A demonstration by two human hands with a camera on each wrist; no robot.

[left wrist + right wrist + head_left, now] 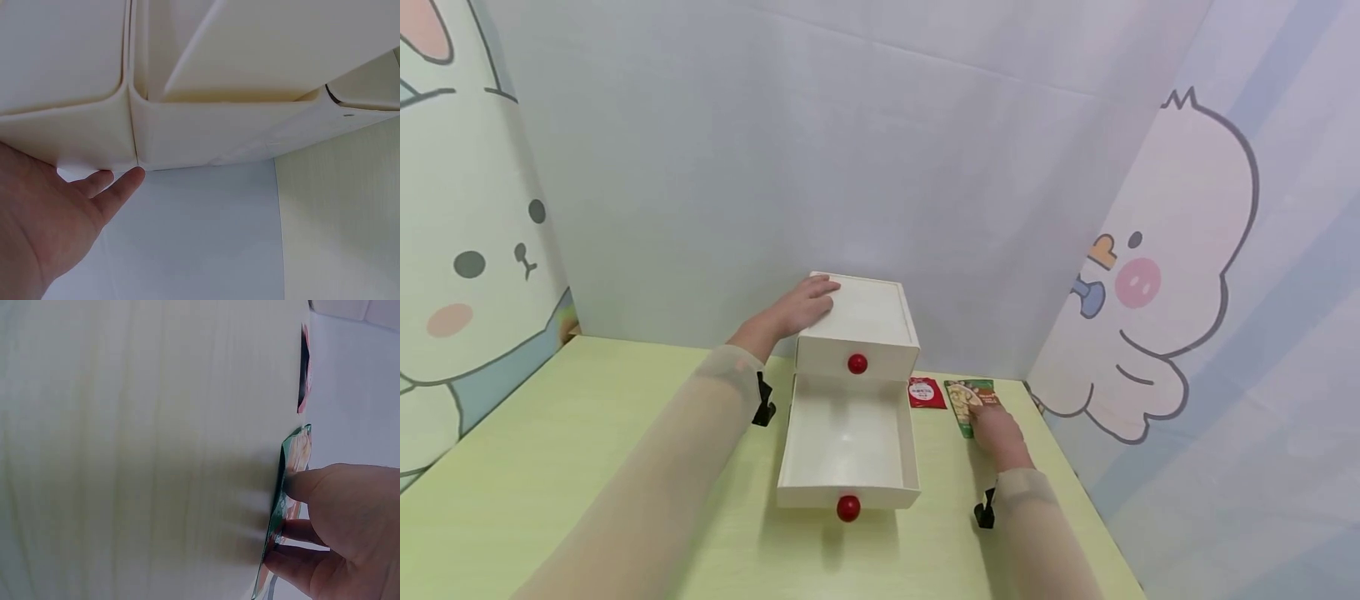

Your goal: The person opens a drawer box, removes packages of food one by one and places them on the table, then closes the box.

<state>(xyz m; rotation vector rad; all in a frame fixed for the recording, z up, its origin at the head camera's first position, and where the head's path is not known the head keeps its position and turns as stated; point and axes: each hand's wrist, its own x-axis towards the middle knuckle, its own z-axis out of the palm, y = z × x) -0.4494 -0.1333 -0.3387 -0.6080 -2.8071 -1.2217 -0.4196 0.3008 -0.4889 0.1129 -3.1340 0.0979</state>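
Observation:
A white two-drawer box (865,312) stands at the back of the table, each drawer front bearing a round red knob. Its lower drawer (846,433) is pulled far out, its inside bare. My left hand (805,307) rests on the box's top left edge; the left wrist view has its relaxed fingers against the side. To the right, my right hand (997,431) grips the near part of a green and brown printed food packet (967,393) between thumb and fingers. That packet (294,456) shows nearly edge-on in the right wrist view.
A small red packet (927,393) lies between the box and the green one. The pale green table (647,392) meets a light curtain (700,167) behind and cartoon-printed cloth (1195,250) at the sides. The drawer's front juts out toward me.

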